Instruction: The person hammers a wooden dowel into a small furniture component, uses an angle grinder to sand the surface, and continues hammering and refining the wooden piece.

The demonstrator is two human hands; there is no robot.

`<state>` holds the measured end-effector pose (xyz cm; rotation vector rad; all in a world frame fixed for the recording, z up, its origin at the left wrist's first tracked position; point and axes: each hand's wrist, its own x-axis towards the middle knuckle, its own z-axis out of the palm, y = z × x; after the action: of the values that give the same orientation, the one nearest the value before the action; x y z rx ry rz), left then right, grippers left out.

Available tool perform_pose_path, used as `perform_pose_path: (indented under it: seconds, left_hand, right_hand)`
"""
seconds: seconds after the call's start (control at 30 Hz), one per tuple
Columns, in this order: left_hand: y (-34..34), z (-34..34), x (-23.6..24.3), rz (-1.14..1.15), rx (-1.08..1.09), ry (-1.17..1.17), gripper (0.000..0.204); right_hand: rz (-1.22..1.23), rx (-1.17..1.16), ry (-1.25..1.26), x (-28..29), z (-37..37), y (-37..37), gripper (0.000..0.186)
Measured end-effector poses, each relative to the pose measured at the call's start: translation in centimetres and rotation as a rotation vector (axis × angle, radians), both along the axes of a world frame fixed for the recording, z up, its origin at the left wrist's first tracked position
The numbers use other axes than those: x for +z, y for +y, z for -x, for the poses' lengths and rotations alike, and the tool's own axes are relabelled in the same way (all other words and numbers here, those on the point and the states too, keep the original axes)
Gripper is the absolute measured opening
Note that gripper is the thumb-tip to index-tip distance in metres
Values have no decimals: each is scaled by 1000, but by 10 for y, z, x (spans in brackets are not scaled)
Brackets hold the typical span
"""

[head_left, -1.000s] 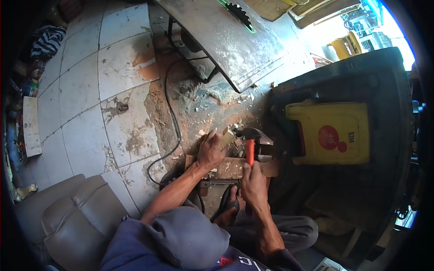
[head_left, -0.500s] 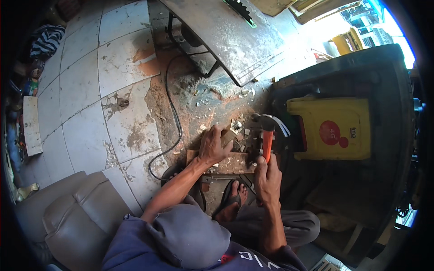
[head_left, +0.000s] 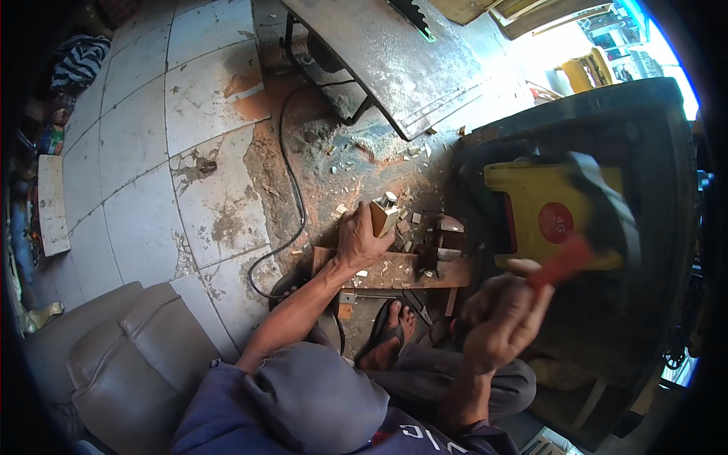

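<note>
Near the centre the left hand [head_left: 362, 243] grips a wooden block [head_left: 384, 218], while at 4 o'clock the right hand [head_left: 504, 318] clasps a blurred claw hammer [head_left: 565, 265], partly covering a yellow jerrycan [head_left: 525, 208] with a white-printed red label [head_left: 555, 222] at 3 o'clock

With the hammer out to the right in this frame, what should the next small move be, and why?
Probably the right hand should bring the hammer back left toward the wooden block: the hammer is off to the side, away from the block, while the left hand grips the block, leaving the shiny metal piece at its far end uncovered.
</note>
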<state>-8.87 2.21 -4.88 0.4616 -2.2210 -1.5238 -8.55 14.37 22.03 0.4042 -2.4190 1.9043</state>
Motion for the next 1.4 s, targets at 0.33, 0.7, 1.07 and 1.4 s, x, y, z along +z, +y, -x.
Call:
perform_pose_path:
  seconds: [0.33, 0.7, 1.07, 1.4]
  left_hand:
    - [1, -5, -5, 110, 9, -60, 58]
    - [3, -5, 1, 177, -12, -11, 66]
    - [6, -8, 1, 155, -39, -69, 62]
    - [6, -5, 4, 185, -53, -164, 68]
  right_hand:
    - [-488, 68, -142, -23, 4, -3, 30]
    - [-26, -94, -234, -15, 7, -14, 25]
    - [29, -19, -237, -35, 6, 12, 31]
    - [-354, 12, -82, -4, 20, -6, 23]
